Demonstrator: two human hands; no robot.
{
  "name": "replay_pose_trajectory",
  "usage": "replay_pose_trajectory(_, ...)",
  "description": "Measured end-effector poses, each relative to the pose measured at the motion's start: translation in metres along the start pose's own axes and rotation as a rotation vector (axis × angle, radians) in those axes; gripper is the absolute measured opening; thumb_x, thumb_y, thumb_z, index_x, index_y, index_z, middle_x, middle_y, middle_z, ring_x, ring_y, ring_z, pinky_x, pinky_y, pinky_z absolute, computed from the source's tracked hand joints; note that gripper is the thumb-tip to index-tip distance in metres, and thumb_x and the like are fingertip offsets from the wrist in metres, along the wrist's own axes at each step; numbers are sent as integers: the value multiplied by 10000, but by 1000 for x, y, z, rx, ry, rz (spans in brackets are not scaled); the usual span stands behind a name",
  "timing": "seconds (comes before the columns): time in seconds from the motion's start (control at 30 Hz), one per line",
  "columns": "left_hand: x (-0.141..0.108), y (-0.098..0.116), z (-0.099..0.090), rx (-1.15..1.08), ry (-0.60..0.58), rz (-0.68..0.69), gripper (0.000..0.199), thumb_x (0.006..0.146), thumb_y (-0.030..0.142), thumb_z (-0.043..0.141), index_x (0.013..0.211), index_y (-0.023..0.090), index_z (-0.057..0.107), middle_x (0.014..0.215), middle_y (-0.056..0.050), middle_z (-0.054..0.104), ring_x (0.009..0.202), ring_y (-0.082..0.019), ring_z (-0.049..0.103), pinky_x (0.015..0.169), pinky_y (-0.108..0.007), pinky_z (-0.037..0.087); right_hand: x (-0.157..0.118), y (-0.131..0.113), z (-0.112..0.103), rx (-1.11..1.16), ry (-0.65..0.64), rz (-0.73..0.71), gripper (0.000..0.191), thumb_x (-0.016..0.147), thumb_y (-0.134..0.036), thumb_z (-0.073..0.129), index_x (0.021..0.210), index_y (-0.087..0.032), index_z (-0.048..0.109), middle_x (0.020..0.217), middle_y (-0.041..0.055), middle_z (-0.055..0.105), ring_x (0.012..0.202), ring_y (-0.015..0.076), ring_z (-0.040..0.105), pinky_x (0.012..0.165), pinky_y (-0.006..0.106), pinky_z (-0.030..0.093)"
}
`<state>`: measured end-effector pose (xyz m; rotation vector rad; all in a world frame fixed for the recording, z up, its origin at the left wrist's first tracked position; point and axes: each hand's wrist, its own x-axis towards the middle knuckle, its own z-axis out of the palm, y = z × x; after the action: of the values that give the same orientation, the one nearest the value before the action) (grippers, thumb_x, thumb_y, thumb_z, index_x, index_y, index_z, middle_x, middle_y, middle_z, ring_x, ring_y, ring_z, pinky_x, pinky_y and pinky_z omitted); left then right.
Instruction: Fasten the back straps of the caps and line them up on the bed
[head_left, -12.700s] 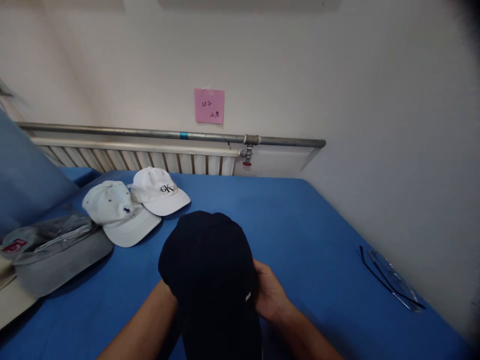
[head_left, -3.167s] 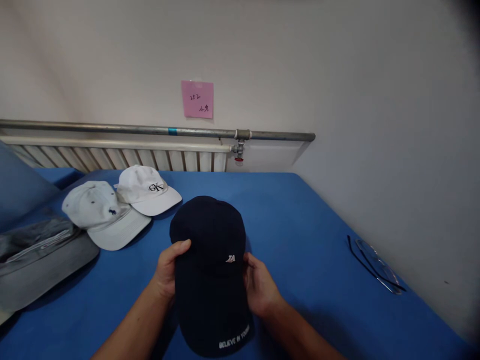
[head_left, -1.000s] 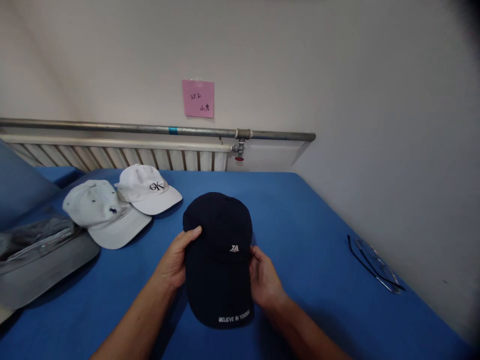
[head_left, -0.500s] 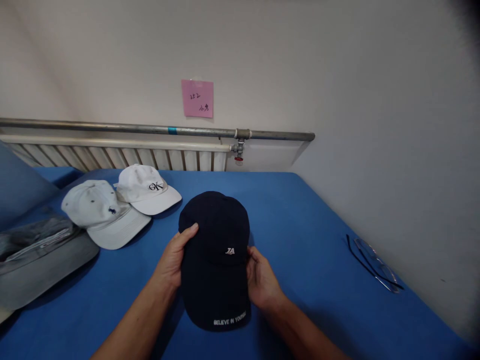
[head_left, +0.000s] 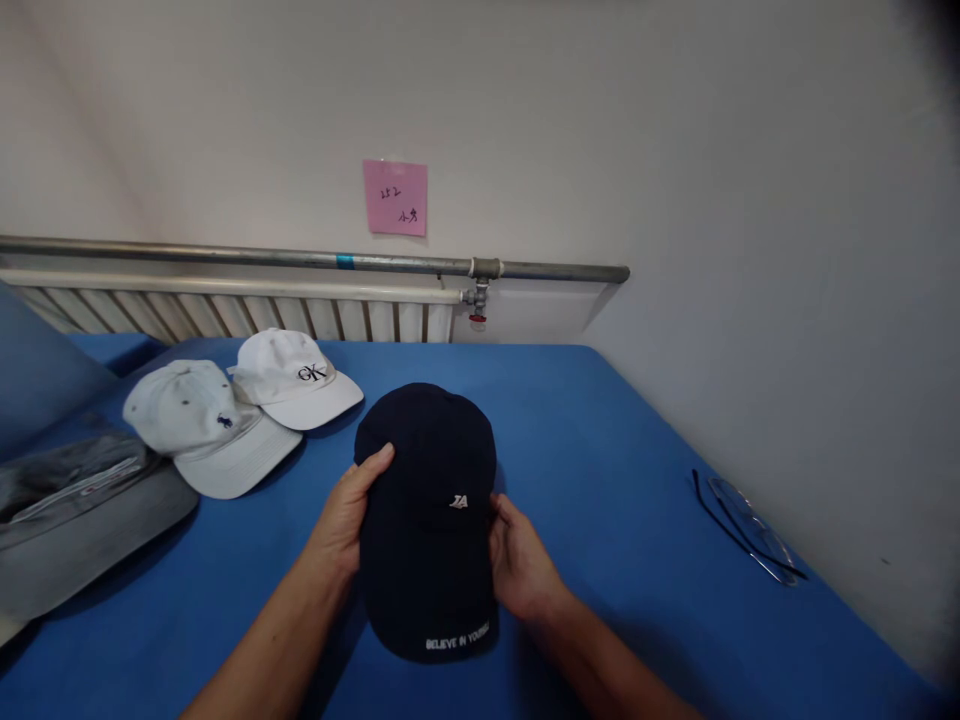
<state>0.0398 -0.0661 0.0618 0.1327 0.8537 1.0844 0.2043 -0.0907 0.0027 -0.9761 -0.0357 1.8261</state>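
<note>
A navy baseball cap point(head_left: 427, 550) sits between the two bare hands, its crown toward twelve o'clock and its brim toward six, with a small pale emblem on the front and white "BELIEVE IN" lettering at the brim's edge. The left hand point(head_left: 346, 520) grips it at nine o'clock, closed about the side with the thumb laid over the crown; its other fingers are mostly hidden. The right hand point(head_left: 523, 565) holds the edge between three and four, fingers curled in, tips out of sight behind the fabric. Taking the navy baseball cap as centre, a white baseball cap point(head_left: 279, 370) lies on the blue cover point(head_left: 585, 450) between ten and eleven, touching a pale cap with a horse emblem point(head_left: 184, 410) at ten; a grey cap point(head_left: 97, 545) lies at nine, eyeglasses point(head_left: 750, 549) at three. A pink sticky note point(head_left: 396, 185) is on the wall at twelve.
</note>
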Motion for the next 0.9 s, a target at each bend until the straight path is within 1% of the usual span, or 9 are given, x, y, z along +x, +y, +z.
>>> replay_pose_trajectory(0.1,-2,1,1,22,-6,-13,304,863,212,629,1136,93,683,857,-142,776,795,-291,745,878,-469,566,-3,-1,3,-5,23,-9,275,936,-312,438,897,-191,682,791,19,748,786,186,698,904,342,475)
replay_pose_trajectory(0.23,-2,2,-3,40,-61,-9,222,850,210,629,1016,91,716,831,-140,775,772,-281,745,857,-456,579,-3,-1,3,-10,43,-32,266,928,-302,445,870,-195,682,730,10,736,739,185,691,891,348,479)
replay_pose_trajectory(0.33,-1,2,-7,49,-124,74,146,764,113,670,893,122,737,810,-109,779,718,-250,742,774,-389,608,0,-1,-1,-2,7,-29,232,907,-297,469,861,-203,677,705,4,731,711,189,685,868,352,484)
replay_pose_trajectory(0.43,-2,2,-9,78,-229,136,194,639,35,722,799,143,744,771,-78,779,658,-228,731,652,-313,613,2,-1,-3,23,-8,9,208,888,-304,495,825,-208,668,674,-7,722,676,183,678,845,340,486)
replay_pose_trajectory(0.5,-2,2,-9,116,-280,136,215,588,32,752,775,138,752,748,-78,777,636,-227,725,619,-294,607,2,-2,-2,26,-18,22,216,885,-305,495,813,-200,669,669,-2,722,669,182,677,837,334,487)
replay_pose_trajectory(0.63,-3,1,-9,174,-298,135,185,596,66,781,771,125,764,727,-88,772,613,-224,716,597,-286,596,1,-3,-1,6,-23,35,213,874,-310,511,822,-189,679,707,14,732,724,198,689,855,347,482)
replay_pose_trajectory(0.7,-3,1,-8,184,-306,139,148,613,76,786,752,122,763,679,-79,760,575,-207,702,560,-264,578,2,-2,-3,-2,-5,20,187,866,-307,530,837,-199,680,728,7,733,770,202,693,869,353,477)
replay_pose_trajectory(0.8,-3,1,-8,180,-330,144,76,639,80,785,685,127,749,584,-51,723,513,-173,670,514,-230,545,4,-2,-6,-6,-31,-4,164,857,-296,546,827,-204,679,734,9,729,810,207,694,875,351,479)
replay_pose_trajectory(0.9,-3,1,-6,189,-309,148,72,640,83,790,678,125,745,570,-55,717,499,-176,664,503,-234,540,5,-2,-7,-12,-33,-19,152,854,-283,548,817,-208,675,748,13,732,827,207,696,880,347,482)
